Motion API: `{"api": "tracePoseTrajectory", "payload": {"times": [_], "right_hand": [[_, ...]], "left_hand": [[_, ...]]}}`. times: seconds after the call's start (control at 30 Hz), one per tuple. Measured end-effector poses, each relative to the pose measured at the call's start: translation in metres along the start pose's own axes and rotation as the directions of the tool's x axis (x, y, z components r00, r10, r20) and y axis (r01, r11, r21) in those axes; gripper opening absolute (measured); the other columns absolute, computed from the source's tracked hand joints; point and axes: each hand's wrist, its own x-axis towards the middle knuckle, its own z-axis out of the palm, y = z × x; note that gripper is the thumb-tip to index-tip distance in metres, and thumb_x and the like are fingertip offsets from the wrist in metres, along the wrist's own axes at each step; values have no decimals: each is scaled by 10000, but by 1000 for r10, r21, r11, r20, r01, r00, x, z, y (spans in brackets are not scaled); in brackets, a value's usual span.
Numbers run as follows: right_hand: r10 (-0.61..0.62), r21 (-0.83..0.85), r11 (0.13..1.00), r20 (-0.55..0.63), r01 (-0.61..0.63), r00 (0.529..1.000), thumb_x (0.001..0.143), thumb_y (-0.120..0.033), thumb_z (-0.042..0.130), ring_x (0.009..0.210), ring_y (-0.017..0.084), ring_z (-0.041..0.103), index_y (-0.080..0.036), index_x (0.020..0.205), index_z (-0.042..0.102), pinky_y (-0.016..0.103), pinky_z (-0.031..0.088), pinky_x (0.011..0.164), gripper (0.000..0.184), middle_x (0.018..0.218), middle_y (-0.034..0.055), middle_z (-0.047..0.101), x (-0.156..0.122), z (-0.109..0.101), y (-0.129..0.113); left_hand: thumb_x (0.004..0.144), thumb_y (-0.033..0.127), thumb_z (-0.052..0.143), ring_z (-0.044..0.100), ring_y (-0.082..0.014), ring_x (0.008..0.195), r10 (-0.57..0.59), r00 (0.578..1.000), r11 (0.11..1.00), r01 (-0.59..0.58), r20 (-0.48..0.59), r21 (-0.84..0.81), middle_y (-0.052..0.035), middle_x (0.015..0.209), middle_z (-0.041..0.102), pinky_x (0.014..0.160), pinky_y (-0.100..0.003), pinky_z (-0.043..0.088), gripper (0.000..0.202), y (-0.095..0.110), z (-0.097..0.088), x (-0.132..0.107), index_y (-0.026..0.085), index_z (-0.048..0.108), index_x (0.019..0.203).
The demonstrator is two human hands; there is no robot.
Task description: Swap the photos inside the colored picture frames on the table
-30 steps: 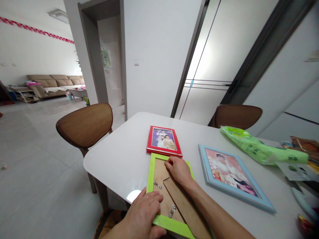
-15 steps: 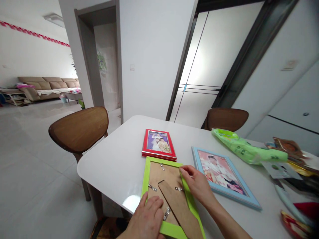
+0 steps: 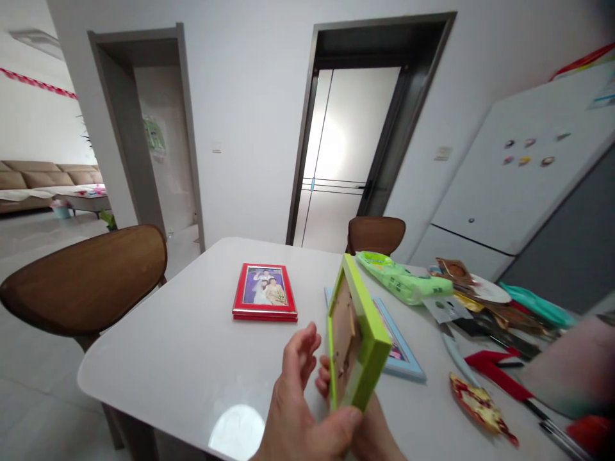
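A lime-green picture frame point(image 3: 368, 333) stands tilted on edge above the table, its brown backboard point(image 3: 343, 320) with stand leg turned to the left. My right hand point(image 3: 324, 376) is mostly hidden behind it, with fingertips curled round the near left edge. My left hand point(image 3: 300, 400) is beside the lower end, fingers apart and raised, the thumb against the frame's bottom edge. A light-blue picture frame point(image 3: 408, 358) lies flat behind it, partly covered. Further left, a red picture frame point(image 3: 266, 315) with a wedding photo lies on a second red one.
The white table point(image 3: 192, 358) has a rounded left corner. On the right are a green plastic bag point(image 3: 408, 282), a red-handled tool point(image 3: 494, 371) and other clutter. Wooden chairs stand at the left point(image 3: 86, 275) and far side point(image 3: 377, 235).
The green picture frame has been lifted off the table and turned up on edge. My left hand has come off its backboard and opened. The view has swung right.
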Motion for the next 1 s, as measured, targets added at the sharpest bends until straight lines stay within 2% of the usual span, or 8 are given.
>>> {"api": "tracePoseTrajectory", "payload": {"times": [0.1, 0.17, 0.27, 0.43, 0.6, 0.77, 0.87, 1.0], "right_hand": [[99, -98, 988, -181, -118, 979, 734, -441, 421, 784, 181, 613, -201, 1165, 444, 293, 486, 674, 494, 931, 27, 649, 37, -56, -18], [129, -428, 870, -279, -244, 952, 731, -421, 406, 734, 173, 622, -175, 1213, 402, 275, 485, 625, 541, 883, 28, 663, 63, -95, -25], [115, -595, 738, -354, -318, 928, 671, -368, 480, 665, 206, 615, -94, 1143, 490, 309, 462, 614, 546, 757, 79, 668, 94, -138, -25], [49, -748, 547, -418, -375, 907, 620, -306, 506, 787, 266, 591, -115, 973, 614, 375, 412, 724, 415, 729, 107, 659, 120, -165, -11], [12, -811, 458, -403, -363, 915, 614, -271, 489, 872, 312, 568, -102, 929, 631, 405, 393, 762, 384, 845, 167, 649, 129, -170, -2], [-30, -823, 488, -348, -290, 937, 586, -210, 491, 925, 347, 539, -86, 894, 630, 456, 369, 798, 360, 928, 213, 618, 127, -150, -16], [-89, -799, 593, -191, -102, 978, 646, -262, 469, 997, 274, 510, -134, 972, 593, 396, 354, 861, 371, 1051, 151, 581, 110, -101, -25], [-64, -643, 761, 52, 82, 997, 660, -343, 503, 812, 194, 594, -178, 984, 587, 317, 445, 747, 373, 952, 70, 636, 79, -17, -17]], "left_hand": [[695, 147, 551, 386, -229, 1148, -48, 998, 984, 54, 39, -168, -98, 1287, 372, 930, -352, 361, 698, 1, 13, 30, 206, 156, 1267], [729, 65, 463, 466, -198, 1081, -146, 987, 973, 155, 61, -170, -92, 1222, 454, 883, -315, 413, 569, -13, 23, 50, 174, 241, 1241], [705, -38, 417, 511, -164, 1035, -249, 967, 966, 252, 47, -58, -70, 1173, 508, 853, -273, 437, 519, -49, 40, 75, 166, 353, 1178], [711, -22, 455, 555, -168, 968, -302, 953, 944, 297, 14, 146, -53, 1091, 575, 804, -270, 458, 508, -97, 61, 99, 186, 387, 1169], [722, 46, 498, 555, -184, 962, -302, 953, 867, 275, 0, 415, -32, 1046, 603, 821, -279, 434, 442, -107, 64, 104, 196, 447, 1135], [724, 162, 589, 423, -221, 1115, -246, 969, 711, 196, -22, 676, -105, 1225, 458, 925, -317, 343, 519, -104, 20, 105, 135, 387, 1201], [805, 249, 536, 386, -261, 1120, -178, 982, 562, 150, -59, 814, -93, 1265, 377, 917, -470, 310, 407, -98, -32, 106, 164, 399, 1178], [844, 277, 484, 517, -209, 937, -144, 988, 393, 105, -52, 913, -69, 1107, 489, 781, -415, 434, 265, -88, -81, 100, 157, 473, 1080]]}}
